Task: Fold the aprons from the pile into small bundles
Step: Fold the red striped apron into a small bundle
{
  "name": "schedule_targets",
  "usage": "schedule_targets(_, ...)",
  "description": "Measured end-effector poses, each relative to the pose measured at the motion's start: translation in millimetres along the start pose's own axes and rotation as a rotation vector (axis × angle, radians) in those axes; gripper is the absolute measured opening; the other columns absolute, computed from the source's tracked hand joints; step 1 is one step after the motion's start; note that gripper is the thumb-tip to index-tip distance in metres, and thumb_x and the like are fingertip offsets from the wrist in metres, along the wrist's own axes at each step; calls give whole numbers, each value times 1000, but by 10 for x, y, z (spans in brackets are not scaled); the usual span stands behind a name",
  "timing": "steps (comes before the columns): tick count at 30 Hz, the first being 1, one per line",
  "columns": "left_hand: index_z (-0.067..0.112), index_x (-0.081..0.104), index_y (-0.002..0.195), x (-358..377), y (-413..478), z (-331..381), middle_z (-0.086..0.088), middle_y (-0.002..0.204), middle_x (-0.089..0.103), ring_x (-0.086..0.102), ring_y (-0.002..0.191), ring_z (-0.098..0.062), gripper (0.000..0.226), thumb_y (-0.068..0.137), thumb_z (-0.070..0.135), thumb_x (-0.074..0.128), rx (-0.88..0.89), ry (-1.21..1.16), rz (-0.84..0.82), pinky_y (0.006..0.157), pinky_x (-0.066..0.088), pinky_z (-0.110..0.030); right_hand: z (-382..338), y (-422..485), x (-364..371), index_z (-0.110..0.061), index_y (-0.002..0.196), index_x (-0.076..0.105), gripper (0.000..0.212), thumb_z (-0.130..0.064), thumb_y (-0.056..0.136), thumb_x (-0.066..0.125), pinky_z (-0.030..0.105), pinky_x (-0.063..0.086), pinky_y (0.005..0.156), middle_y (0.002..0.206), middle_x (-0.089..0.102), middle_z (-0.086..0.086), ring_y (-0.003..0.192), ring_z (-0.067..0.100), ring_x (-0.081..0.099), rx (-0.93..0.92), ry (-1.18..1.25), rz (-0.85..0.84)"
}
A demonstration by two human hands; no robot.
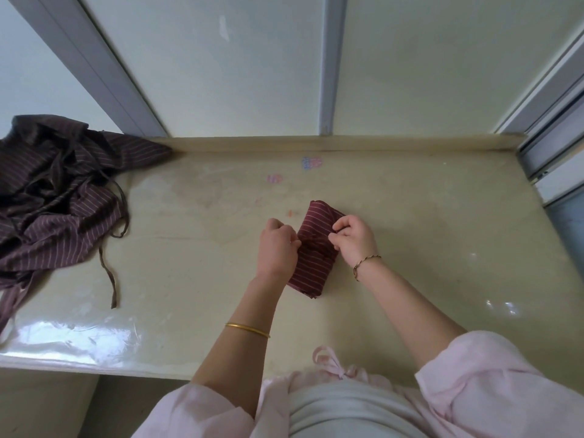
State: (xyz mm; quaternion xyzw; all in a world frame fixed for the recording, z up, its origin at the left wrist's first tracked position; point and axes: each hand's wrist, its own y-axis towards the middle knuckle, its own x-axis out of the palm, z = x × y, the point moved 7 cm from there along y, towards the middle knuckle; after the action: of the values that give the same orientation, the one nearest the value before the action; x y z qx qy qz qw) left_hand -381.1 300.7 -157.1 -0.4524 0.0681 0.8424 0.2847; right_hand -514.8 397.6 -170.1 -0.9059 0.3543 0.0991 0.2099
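A maroon striped apron (pixel 316 229), folded into a small narrow bundle, lies in the middle of the beige table (pixel 426 248). My left hand (pixel 277 248) sits at the bundle's left side with its fingers curled against the cloth's middle. My right hand (pixel 354 237) pinches the cloth or its tie at the bundle's right side. Both hands meet at the waist of the bundle; the tie itself is hidden under my fingers. A heap of dark striped aprons (pixel 53 197) lies crumpled at the table's left end.
Loose ties (pixel 109 273) trail from the heap onto the table. A low back ledge (pixel 316 143) and wall panels bound the far side. A metal window frame (pixel 550 147) stands at the right. The table's front edge (pixel 94 363) runs near my body.
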Motion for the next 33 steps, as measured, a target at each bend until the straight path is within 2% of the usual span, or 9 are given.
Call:
schedule_targets(3,9,57,94,26,87,-92,-6,106,55,51,86,-18,8,93,16,54,-106,14,-148,71,41,-24,29,2,43,-10,90,52,7,-4,87,55,20,42,47,66,63,2,49,11,53,8,-59,-68)
schedule_targets(6,13,49,110,66,81,-193,-5,109,59,57,94,-18,24,90,25,59,-271,-281,-302,75,46,-27,137,54,-205,-8,95,49,7,-2,91,47,21,43,38,82,63,9,46,14,54,67,-26,88)
schedule_targets(10,12,42,131,214,67,-135,-5,123,54,55,108,-24,55,87,38,63,-292,-238,-360,91,48,-36,364,57,-201,-6,109,44,18,0,92,49,28,56,55,96,57,14,63,18,62,244,110,37)
schedule_targets(14,9,54,120,188,105,-42,-9,113,60,59,101,-25,40,88,29,64,-292,-293,-316,91,50,-40,417,-22,-65,-6,103,47,8,-12,97,47,34,54,63,85,60,11,69,22,62,363,320,-104)
schedule_targets(18,5,62,106,-78,234,150,-12,107,66,64,101,-28,25,87,21,68,-290,-607,-372,94,51,-44,123,-23,-47,-11,94,58,32,-41,96,47,38,54,68,73,64,8,64,22,64,361,512,-251)
schedule_targets(20,1,59,116,-286,341,329,-15,111,65,63,103,-28,35,88,19,67,-253,-712,-397,96,50,-44,-174,-16,-2,-14,107,59,44,-53,91,46,37,55,71,83,67,8,76,22,67,327,644,-402)
schedule_targets(24,1,58,118,-714,521,809,-15,109,64,62,102,-28,27,94,13,56,-116,-913,-442,95,49,-41,-958,1,10,-12,136,46,68,-60,87,43,48,39,105,135,53,15,124,31,51,150,941,-638)
schedule_targets(30,8,60,120,-1611,719,1522,-8,112,65,62,100,-21,36,90,26,64,142,-659,-261,86,49,-29,-1969,73,-307,-11,129,50,69,-62,86,32,43,42,104,130,58,14,122,27,55,-148,895,-587)
schedule_targets(33,15,60,113,-2221,772,1864,-3,104,55,56,92,-15,35,82,26,72,274,-442,71,77,47,-25,-2357,169,-470,-12,138,42,83,-67,76,53,50,35,109,134,54,16,124,30,52,-284,788,-504)
